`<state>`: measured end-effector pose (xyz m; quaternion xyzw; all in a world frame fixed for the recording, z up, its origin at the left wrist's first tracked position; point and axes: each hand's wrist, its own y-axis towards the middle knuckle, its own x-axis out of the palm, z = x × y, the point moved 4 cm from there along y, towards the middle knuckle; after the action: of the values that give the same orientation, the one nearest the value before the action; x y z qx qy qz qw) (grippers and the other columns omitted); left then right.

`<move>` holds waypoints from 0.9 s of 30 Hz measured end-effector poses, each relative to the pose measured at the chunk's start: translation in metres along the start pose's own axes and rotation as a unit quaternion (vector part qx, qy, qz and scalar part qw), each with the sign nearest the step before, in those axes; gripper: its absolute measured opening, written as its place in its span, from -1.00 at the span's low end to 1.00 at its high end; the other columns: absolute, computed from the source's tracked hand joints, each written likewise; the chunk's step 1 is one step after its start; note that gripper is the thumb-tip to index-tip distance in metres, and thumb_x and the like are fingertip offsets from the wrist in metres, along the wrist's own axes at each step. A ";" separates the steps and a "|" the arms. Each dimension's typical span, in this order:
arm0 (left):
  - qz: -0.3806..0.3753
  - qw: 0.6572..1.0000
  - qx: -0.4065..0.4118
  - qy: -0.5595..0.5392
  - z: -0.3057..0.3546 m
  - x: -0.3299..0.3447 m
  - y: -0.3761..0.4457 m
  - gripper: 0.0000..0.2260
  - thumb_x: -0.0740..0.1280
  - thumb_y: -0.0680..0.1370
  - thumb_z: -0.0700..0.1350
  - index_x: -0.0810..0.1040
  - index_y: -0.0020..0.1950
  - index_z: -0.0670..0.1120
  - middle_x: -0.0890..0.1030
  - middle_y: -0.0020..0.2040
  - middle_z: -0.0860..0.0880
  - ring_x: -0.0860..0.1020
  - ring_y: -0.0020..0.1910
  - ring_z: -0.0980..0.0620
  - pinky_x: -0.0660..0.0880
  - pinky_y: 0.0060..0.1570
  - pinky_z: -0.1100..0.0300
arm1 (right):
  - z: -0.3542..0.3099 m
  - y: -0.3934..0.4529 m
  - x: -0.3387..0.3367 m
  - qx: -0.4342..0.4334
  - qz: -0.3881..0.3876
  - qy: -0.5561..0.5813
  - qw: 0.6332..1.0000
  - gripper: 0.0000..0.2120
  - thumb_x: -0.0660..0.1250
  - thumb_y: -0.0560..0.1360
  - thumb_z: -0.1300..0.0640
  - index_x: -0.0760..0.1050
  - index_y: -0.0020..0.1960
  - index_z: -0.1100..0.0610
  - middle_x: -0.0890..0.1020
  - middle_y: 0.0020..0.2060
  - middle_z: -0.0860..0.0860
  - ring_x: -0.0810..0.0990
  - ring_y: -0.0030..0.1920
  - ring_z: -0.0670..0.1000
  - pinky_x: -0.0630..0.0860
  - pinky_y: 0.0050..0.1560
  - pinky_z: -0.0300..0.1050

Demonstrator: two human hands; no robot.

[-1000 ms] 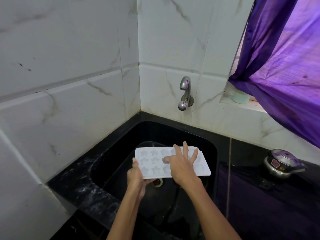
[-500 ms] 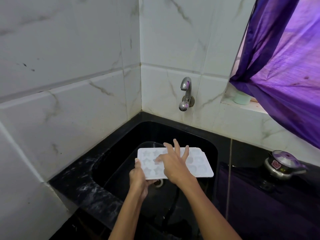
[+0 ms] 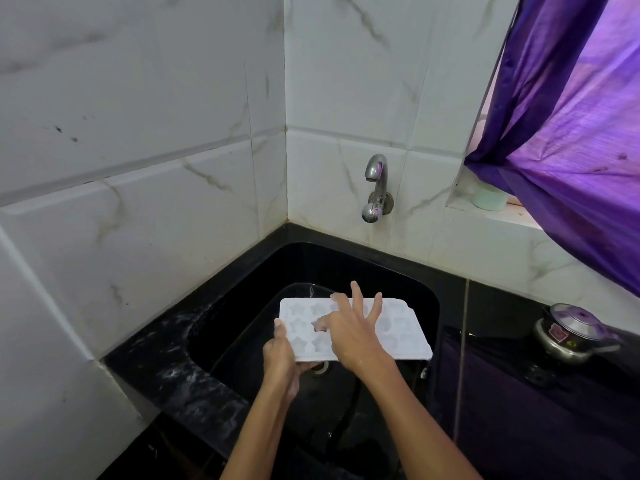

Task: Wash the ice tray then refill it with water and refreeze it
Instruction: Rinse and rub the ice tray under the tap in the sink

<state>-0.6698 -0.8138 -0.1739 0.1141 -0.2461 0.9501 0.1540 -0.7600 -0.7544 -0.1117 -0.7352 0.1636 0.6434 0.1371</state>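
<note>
Head view: left hand pinched tray at its left edge, thumb on top, held level over sink. Right hand lay on top, fingers spread, index in a star cell. Wash step, likely rubbing cells. Next: rinse under tap; no water visibly running.

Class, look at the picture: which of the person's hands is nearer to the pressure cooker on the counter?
Right. The right hand lies across the ice tray, toward the pressure cooker; the left hand grips its far end.
</note>
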 end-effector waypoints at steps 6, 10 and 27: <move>-0.001 1.000 0.000 -0.004 -0.001 0.002 0.000 -0.63 0.00 0.65 0.09 0.49 0.04 -0.11 0.65 -0.13 -0.18 0.64 -0.13 -0.16 0.56 -0.28 -0.01 | -0.002 0.001 0.000 -0.002 -0.002 -0.006 1.000 -0.60 0.34 0.51 0.29 0.52 0.28 -0.04 0.05 0.56 0.06 -0.29 0.54 0.19 -0.40 0.38 0.40; 0.000 1.000 0.002 -0.005 0.000 0.001 0.001 -0.64 0.00 0.66 0.08 0.49 0.02 -0.11 0.65 -0.13 -0.18 0.63 -0.14 -0.16 0.56 -0.28 -0.01 | 0.000 0.001 0.003 -0.002 -0.007 0.003 1.000 -0.54 0.35 0.47 0.35 0.51 0.26 -0.06 0.11 0.53 0.07 -0.26 0.55 0.19 -0.39 0.37 0.40; 0.002 1.000 0.006 -0.010 -0.001 -0.001 0.004 -0.63 0.01 0.66 0.07 0.51 -0.01 -0.11 0.65 -0.11 -0.21 0.64 -0.12 -0.17 0.56 -0.29 0.00 | -0.030 0.015 0.004 -0.051 -0.009 -0.012 0.999 -0.68 0.32 0.55 0.20 0.55 0.26 -0.06 0.05 0.56 0.10 -0.28 0.54 0.22 -0.34 0.39 0.42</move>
<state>-0.6708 -0.8172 -0.1765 0.1243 -0.2424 0.9507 0.1485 -0.7393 -0.7808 -0.1115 -0.7346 0.1225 0.6586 0.1074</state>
